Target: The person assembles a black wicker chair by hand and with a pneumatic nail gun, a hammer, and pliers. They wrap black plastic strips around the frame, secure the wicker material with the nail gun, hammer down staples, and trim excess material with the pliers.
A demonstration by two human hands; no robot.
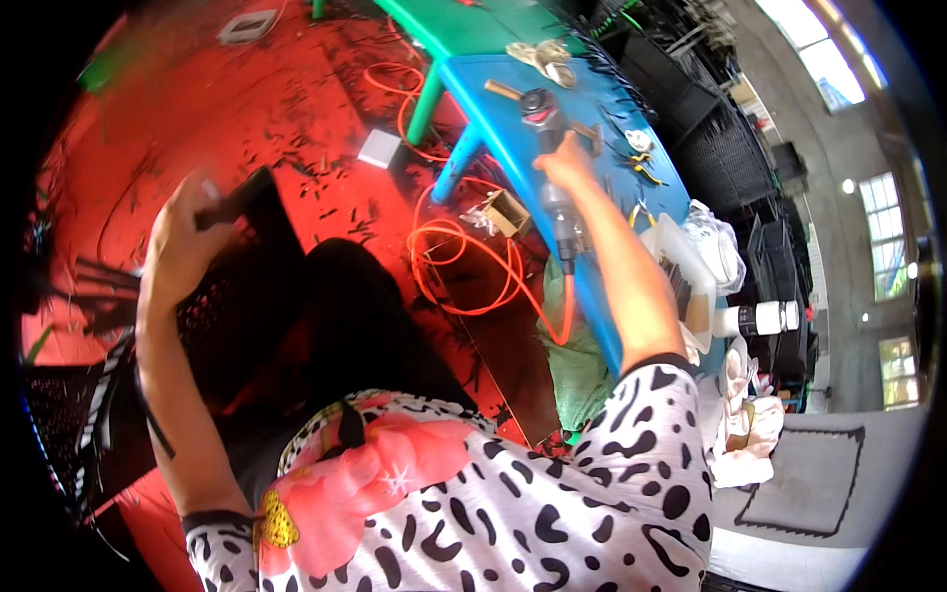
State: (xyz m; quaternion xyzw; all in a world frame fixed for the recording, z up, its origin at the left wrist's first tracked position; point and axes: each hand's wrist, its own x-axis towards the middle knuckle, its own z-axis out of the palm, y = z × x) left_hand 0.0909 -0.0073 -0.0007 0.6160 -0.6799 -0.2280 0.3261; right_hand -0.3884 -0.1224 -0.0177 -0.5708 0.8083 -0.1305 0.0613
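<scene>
My right hand is closed around a dark hand-held air tool at the left edge of the blue table. From its near end an orange hose runs down to loops on the floor. Over on the left, my left hand grips the upper edge of a black perforated, frame-like piece beside my knee; its fingertips are a little blurred. Much of that piece is lost in shadow. A wooden handle lies on the table close to the tool's far end.
Yellow-handled pliers, a pair of gloves and a clear plastic bin are on the blue table. A green table adjoins it. Black scraps litter the red floor, with a small cardboard box near the hose.
</scene>
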